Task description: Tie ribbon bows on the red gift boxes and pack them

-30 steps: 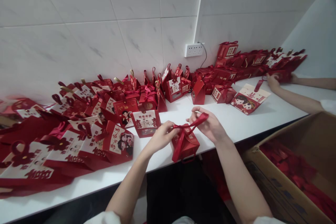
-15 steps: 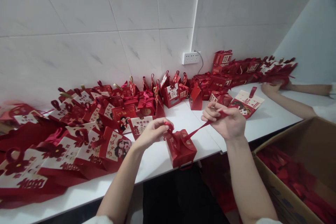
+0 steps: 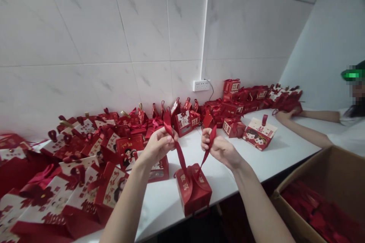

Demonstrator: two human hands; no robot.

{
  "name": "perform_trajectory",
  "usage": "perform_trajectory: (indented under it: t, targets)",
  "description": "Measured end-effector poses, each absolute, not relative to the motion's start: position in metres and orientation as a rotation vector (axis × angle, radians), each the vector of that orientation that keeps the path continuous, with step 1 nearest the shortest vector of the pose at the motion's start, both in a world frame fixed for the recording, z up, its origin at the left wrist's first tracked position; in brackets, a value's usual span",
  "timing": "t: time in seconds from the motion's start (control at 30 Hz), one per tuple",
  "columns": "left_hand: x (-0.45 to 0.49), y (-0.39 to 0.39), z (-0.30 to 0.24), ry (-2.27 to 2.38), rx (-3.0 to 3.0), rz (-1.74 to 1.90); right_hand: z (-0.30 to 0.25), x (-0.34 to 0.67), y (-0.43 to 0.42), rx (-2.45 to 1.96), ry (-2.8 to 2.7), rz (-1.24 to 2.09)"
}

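Left hand point(image 3: 160, 146) and right hand point(image 3: 221, 149) are raised near the middle of the frame, each closed on a length of red ribbon point(image 3: 180, 156). The left one pinches its length between thumb and fingers, with a tail sticking up above the grip; the right one has its fingers curled round the other length. Both lengths slope down and inward to the top of a small red gift box point(image 3: 196, 194), which sits at lower centre, on the front edge of the white counter point(image 3: 222, 176), below the hands and apart from them. Behind the left wrist, partly covered by it, stands a windowed box point(image 3: 159, 170), with a cartoon-couple box point(image 3: 131, 151) near it. Red and cream wedding favour bags point(image 3: 51, 201) crowd the left side of the frame. Right of centre, a cream-topped box point(image 3: 260, 136) with a cartoon figure is near a ribbon-tied box point(image 3: 233, 127). At the right, a co-worker's hand point(image 3: 285, 117) touches a dark red item whose shape is unclear. An open cardboard box point(image 3: 339, 174) at lower right contains red ribboned pieces point(image 3: 316, 207). On the tiled wall point(image 3: 94, 38), a white power strip point(image 3: 201, 85) is above the boxes.
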State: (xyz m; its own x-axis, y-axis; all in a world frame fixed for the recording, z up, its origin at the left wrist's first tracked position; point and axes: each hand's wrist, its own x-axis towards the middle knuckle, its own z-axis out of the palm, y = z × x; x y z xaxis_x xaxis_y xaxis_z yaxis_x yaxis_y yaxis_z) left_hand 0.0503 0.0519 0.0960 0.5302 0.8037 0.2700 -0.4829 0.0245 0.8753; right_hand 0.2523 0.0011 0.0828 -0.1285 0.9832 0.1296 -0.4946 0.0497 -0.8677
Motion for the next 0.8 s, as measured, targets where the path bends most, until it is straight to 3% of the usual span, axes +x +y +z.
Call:
perform_trajectory:
  t: [0.2, 0.5, 0.8]
  targets:
    - [0.059, 0.059, 0.103, 0.506, 1.374, 1.123, 0.079, 0.249, 0.003, -0.768, -1.048, 1.331]
    - [0.068, 0.058, 0.098, 0.586, 1.899, 1.212, 0.084, 0.247, 0.006, -1.056, -1.442, 0.852]
    - [0.063, 0.073, 0.095, 0.639, 1.412, 1.258, 0.116, 0.228, 0.040, -0.958, -1.502, 0.967]
